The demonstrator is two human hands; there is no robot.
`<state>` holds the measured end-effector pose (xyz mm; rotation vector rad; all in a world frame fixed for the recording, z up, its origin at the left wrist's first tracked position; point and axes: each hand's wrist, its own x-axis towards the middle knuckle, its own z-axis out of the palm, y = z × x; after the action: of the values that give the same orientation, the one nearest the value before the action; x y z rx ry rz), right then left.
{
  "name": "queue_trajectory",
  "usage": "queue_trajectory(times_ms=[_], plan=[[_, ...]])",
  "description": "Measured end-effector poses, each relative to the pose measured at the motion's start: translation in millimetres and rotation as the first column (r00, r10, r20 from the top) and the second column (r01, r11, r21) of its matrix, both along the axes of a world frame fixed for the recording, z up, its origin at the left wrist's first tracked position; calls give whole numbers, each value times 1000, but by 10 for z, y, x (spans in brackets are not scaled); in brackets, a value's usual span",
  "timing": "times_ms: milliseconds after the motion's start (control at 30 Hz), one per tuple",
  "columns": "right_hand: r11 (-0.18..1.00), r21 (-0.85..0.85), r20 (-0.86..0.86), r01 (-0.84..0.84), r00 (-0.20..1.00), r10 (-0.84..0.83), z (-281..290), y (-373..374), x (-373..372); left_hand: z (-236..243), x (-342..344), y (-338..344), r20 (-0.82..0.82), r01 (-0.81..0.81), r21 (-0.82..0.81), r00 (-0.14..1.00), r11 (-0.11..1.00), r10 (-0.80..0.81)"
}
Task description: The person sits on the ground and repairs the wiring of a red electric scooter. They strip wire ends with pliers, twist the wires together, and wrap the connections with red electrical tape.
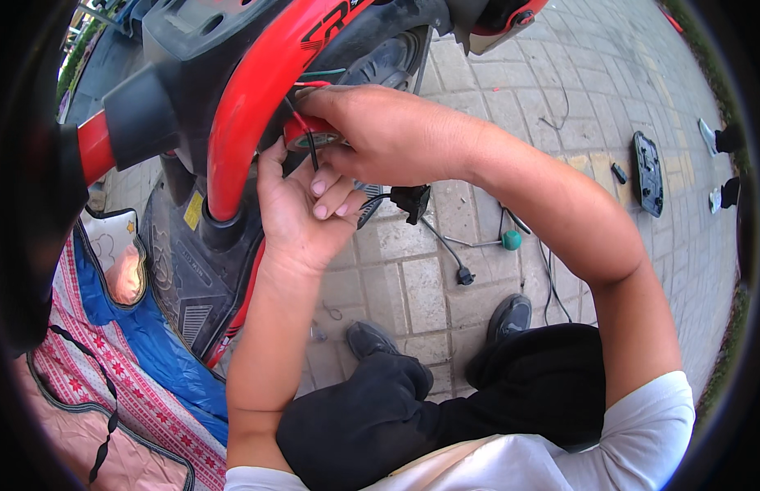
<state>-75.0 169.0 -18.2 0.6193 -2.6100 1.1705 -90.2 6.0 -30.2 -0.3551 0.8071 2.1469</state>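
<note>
At the front of a red and black scooter (pixel 249 106), both my hands work close together. My left hand (pixel 298 213) is palm up, its fingers curled around a thin black cable (pixel 312 151). Just above it, my right hand (pixel 372 131) is closed around a red ring-shaped thing (pixel 296 133) with a pale centre, which looks like a roll of tape. The fingers partly cover this ring. A thin red wire (pixel 313 83) shows by the right fingertips. Beside my hands hangs a black box-shaped part (pixel 411 200) with cables.
On the paving lie a green-handled screwdriver (pixel 511 240), a black plug (pixel 465 276), a loose cable (pixel 550 278), a black panel (pixel 647 176) and a small black piece (pixel 619 173). A quilted cover (pixel 122 360) drapes at left. Another person's shoes (pixel 715 199) show far right.
</note>
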Motion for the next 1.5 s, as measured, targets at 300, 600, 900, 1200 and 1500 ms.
queue_trajectory(times_ms=[300,600,900,1200,1500], plan=[[982,-16,-166,190,968,-190,-60,-58,106,-203,60,-59,-429,-166,-59,895,984,125],[988,-115,-305,-103,950,64,52,37,385,-411,369,182,-660,-356,-155,732,921,172],[912,-382,37,-151,983,179,-125,73,231,16,303,392,-297,-156,87,939,984,175],[648,-752,16,-117,980,196,-294,101,38,-110,86,89,-207,-25,-4,978,1000,23],[993,-87,-168,74,982,-88,-137,26,156,-154,-62,-70,-284,109,-4,953,994,-106]])
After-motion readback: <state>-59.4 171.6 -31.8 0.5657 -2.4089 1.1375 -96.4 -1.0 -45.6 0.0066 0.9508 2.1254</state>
